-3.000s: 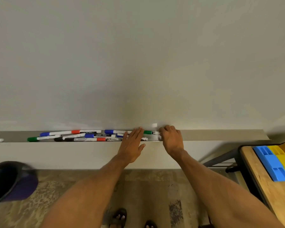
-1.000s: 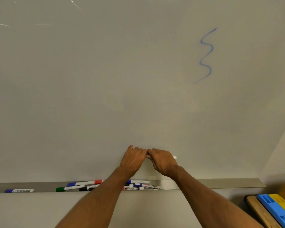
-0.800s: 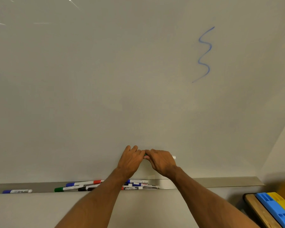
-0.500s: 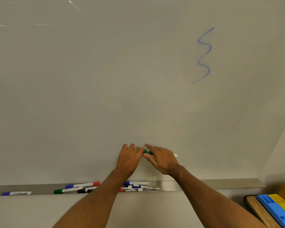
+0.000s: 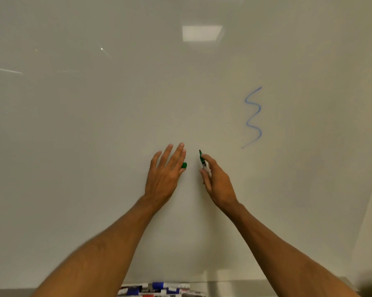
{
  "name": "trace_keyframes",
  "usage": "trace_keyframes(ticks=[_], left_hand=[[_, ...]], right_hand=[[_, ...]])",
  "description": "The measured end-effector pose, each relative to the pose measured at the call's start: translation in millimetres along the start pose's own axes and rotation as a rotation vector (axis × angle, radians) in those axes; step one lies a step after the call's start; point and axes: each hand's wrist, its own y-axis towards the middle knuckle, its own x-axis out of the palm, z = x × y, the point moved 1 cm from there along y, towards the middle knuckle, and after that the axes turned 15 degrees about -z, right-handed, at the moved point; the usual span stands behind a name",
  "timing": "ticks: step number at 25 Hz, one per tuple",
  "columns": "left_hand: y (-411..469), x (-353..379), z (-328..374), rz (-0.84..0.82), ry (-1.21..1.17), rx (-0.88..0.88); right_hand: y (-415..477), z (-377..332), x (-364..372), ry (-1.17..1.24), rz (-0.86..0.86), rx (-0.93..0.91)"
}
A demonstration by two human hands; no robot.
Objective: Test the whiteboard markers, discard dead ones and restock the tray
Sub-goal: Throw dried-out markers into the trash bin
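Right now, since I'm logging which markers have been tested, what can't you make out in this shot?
Head view only:
1. Tray markers: cut off by the bottom edge, so no count.
2. Green cap: mostly behind the left hand; grip hidden.
3. Green marker: label too small, barrel inside the right hand.
4. Tip against the whiteboard or not: cannot tell.

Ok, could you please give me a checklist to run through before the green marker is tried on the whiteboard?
1. Cap removed: ok, the green cap is in the left hand, apart from the green marker.
2. Grip: ok, the right hand holds that marker, tip upward.
3. Tip touching the whiteboard: cannot tell.
4. Writing space: ok, the board is bare near the tip; the blue squiggle is off to the right.
5. Ink flows: cannot tell, no green mark visible.
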Motion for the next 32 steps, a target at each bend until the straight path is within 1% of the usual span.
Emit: trace_keyframes(ticks=[3,4,6,8,11,13,16,18,21,24,28,29,32], left_hand=[[54,-20,-13,0.074,0.016,0.005],[69,-25,-17,0.088,0.022,0.008],[97,-34,-22,0.103,0.039,0.015],[117,-39,-26,0.105,0.051,0.018],[137,-42,-35,0.109,0.054,-0.012],[145,-38,-38,0.120,0.032,-0.038],[147,-29,-38,0.150,-0.025,-0.053],[146,-26,-37,0.171,-0.057,-0.059],[146,-25,-39,0.182,-0.047,-0.058],[146,-23,-39,0.183,-0.040,-0.056],[146,-22,-39,0.187,-0.033,-0.058],[146,-21,-40,0.185,-0.034,-0.057],[146,-22,-40,0.177,-0.033,-0.056]], right_hand=[[31,-6,-35,-0.046,0.201,-0.111],[39,-8,-46,-0.036,0.242,-0.137],[53,-11,-66,-0.023,0.270,-0.178],[64,-11,-82,-0.071,0.280,-0.203],[79,-9,-100,-0.085,0.386,-0.194],[84,-11,-108,0.002,0.470,-0.176],[91,-13,-117,0.151,0.536,-0.128],[97,-10,-120,0.170,0.579,-0.086],[102,-3,-118,0.134,0.610,-0.057],[106,3,-111,0.147,0.597,-0.059],[100,9,-96,0.020,0.496,-0.187],[95,12,-95,0.019,0.492,-0.187],[85,24,-94,0.066,0.576,-0.109]])
